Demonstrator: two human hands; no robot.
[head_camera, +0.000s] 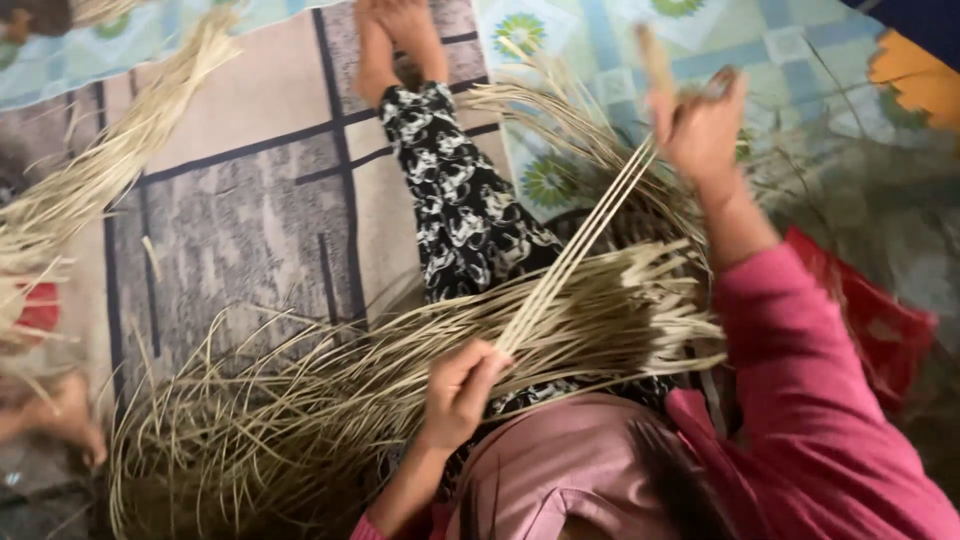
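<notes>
Seated on the floor, a person is stretching a few long pale straw-coloured reed strips (580, 245) taut between both hands; the strips are running as a straight diagonal, long axis from lower left near the lap up to the upper right. The left hand (462, 385) is closing its fingers around the lower end of the strips, right at the edge of a thick bundle of pale dried reed strips (420, 350) lying across the lap. The right hand (700, 125) is raised and blurred, gripping the upper end of the strips in a fist; something pale is sticking up above it, too smeared to identify. The bundle is lying roughly crosswise, its loose ends fanning out to the lower left over the floor. A leg in black-and-white patterned trousers (455, 200) is extending away from the viewer, bare foot (395, 40) at the far end. Underneath is lying a beige and grey floor mat with dark lines (240, 200), and beyond it a pale blue-green floral mat (590, 40). A second sheaf of pale reeds (100, 160) is lying at the left.
</notes>
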